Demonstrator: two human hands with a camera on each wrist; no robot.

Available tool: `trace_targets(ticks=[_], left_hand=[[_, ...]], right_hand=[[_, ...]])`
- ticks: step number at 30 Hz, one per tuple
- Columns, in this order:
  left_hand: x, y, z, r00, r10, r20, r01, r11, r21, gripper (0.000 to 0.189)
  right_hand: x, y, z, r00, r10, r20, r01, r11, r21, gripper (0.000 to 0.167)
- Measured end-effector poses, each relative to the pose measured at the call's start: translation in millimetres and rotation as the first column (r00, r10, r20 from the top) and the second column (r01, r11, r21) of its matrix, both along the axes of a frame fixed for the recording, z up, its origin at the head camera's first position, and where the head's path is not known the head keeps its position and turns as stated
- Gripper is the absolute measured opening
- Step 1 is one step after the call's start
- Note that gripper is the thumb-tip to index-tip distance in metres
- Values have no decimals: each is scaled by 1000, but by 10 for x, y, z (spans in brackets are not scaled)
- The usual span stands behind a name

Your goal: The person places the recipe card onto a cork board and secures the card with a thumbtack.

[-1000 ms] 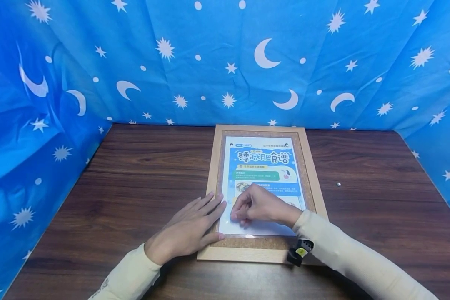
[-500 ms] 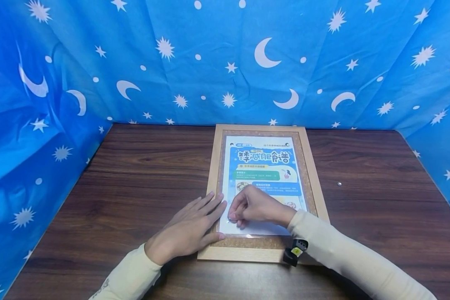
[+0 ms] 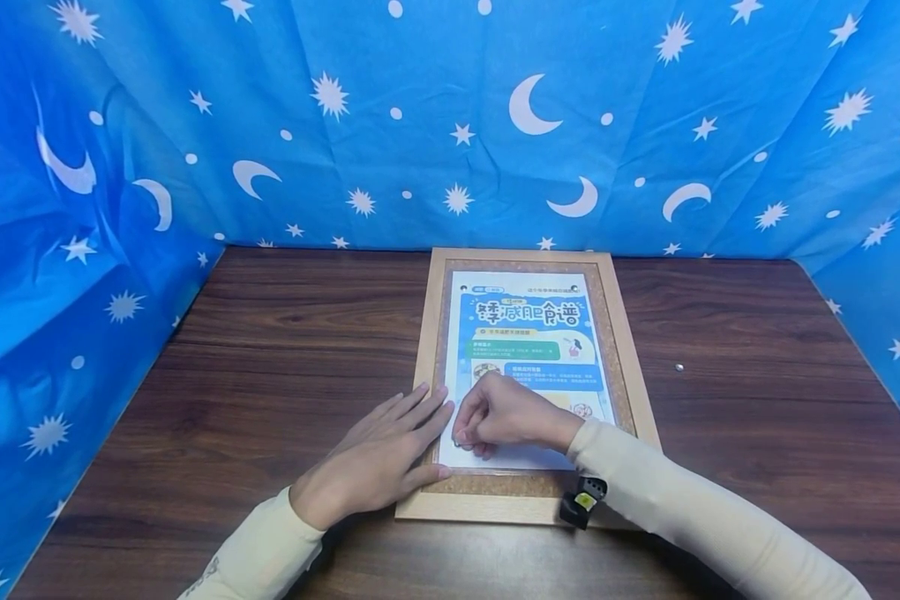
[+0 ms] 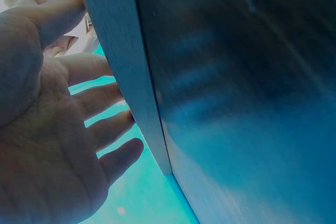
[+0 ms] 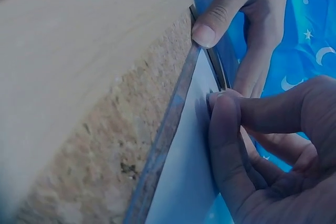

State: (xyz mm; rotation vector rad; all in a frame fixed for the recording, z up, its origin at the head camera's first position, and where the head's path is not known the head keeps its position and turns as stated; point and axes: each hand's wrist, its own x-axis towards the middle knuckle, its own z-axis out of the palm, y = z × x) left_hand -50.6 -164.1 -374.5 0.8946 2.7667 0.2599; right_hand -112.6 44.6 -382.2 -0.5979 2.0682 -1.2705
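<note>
A cork board (image 3: 487,485) with a pale wooden frame lies on the table, bearing a printed sheet (image 3: 528,333) in a clear sleeve. Dark round tacks (image 3: 463,288) show at the sheet's two upper corners. My left hand (image 3: 378,458) lies with fingers spread across the board's left edge, fingertips on the sheet's margin. Near the sheet's lower left, my right hand (image 3: 506,412) pinches a small silvery thumbtack (image 5: 212,98) between thumb and index finger, against the sheet. The fingertips mostly cover it, and its point is hidden.
Another small silvery tack (image 3: 678,367) lies on the dark wooden table (image 3: 307,333), right of the board. A blue curtain (image 3: 420,150) with moons and stars hangs behind and at both sides. A black wrist device (image 3: 585,502) hangs below my right sleeve.
My right hand has shifted slightly left and down over the sheet, still pinching the thumbtack. The left hand and the board have stayed in place.
</note>
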Motion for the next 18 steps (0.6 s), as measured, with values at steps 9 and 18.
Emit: trace_targets(ticks=[9,18], left_hand=[[4,-2,-1,1000,-3,-17,3,1000,7,73],[1,-1,-9,1000,-2,-17,2,1000,-3,74]], right_hand=[[-13,-18,38,999,34,-13,-34,999,27,10],[-33,-32,34,1000,16,6,-17,998,54,14]])
